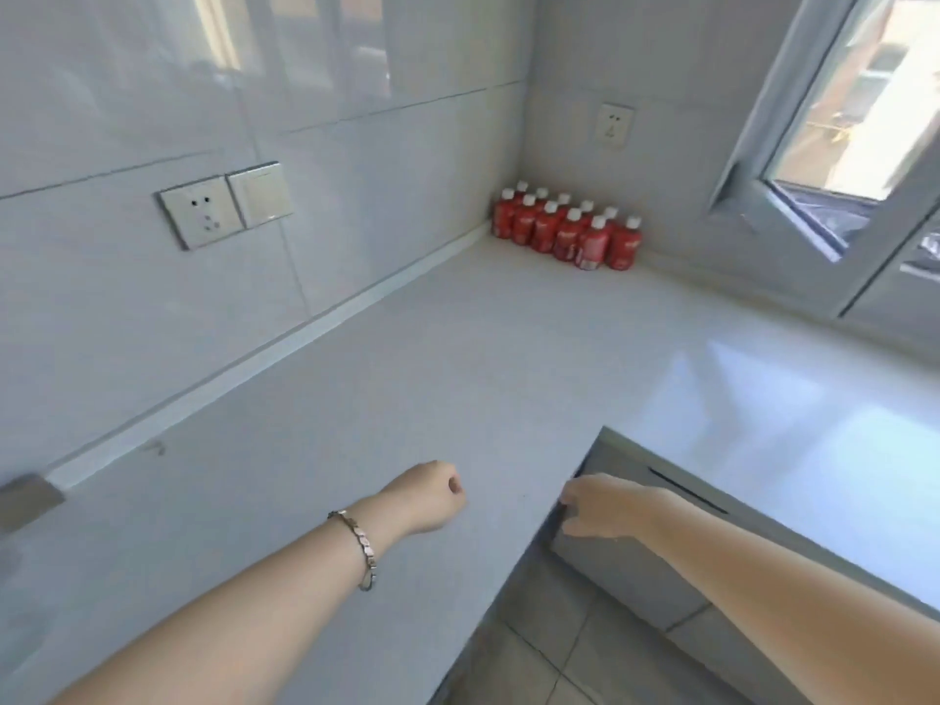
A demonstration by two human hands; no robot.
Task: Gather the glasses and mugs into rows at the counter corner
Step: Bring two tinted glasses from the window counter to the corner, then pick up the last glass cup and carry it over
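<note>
L-shaped white counter [458, 358] runs along the tiled wall on the left & turns right under the window [834, 119]. Most of the top is bare, w/ wide open room from the hands up to the far corner. Inner front edge makes a notch at lower centre, w/ grey cabinet front [636, 567] & tiled floor below it. No glasses or mugs show in this view. In the corner stand red bottles w/ white caps [569, 231], approx 12 in 2 rows, tight together & close to both walls; count is unsure as the frame is soft.

Left hand [432, 496] is over the counter nr the front edge, fingers curled into a loose fist, holding nothing; metal bracelet [358, 547] on the wrist. Right hand [600, 506] is at the counter's inner edge by the notch, fingers bent over the lip & touching it, nothing else in its grip. 2 wall sockets [201, 211] & a switch on the left wall, 1 more socket [614, 125] above the bottles.
</note>
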